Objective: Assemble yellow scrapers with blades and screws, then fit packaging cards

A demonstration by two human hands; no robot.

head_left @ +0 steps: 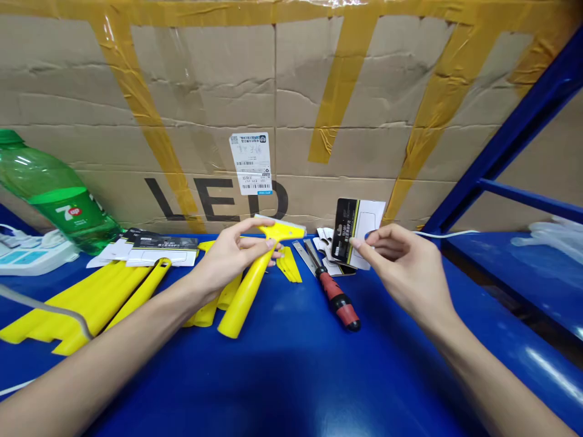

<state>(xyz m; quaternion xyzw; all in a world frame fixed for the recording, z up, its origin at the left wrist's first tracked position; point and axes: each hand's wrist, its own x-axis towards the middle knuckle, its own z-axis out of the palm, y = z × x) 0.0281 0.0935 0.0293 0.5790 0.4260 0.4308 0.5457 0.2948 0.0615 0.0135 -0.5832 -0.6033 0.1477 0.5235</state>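
- Leftmost, a white power strip sat on the blue table, in front of a green bottle with a 7up label.
- Next came several long yellow handles, lying side by side and slanting away; a grey cord crossed over them.
- At their far ends lay a pile of black-and-white cards, overlapping one another.
- Beyond the wrist, more yellow parts lay partly hidden.
- The left hand gripped the yellow scraper near its neck, thumb against fingers; the scraper's wide head was up and its handle sloped down to the left.
- Small flat yellow pieces lay just right of those fingertips.
- Behind everything stood a taped carton marked LED.
- A red-and-black tool lay on the table between the hands, a metal strip beside its shaft.
- The right hand, well apart from the left, pinched a card upright by its edge, in front of other cards.
- Rightmost, a blue frame leaned past clear plastic.
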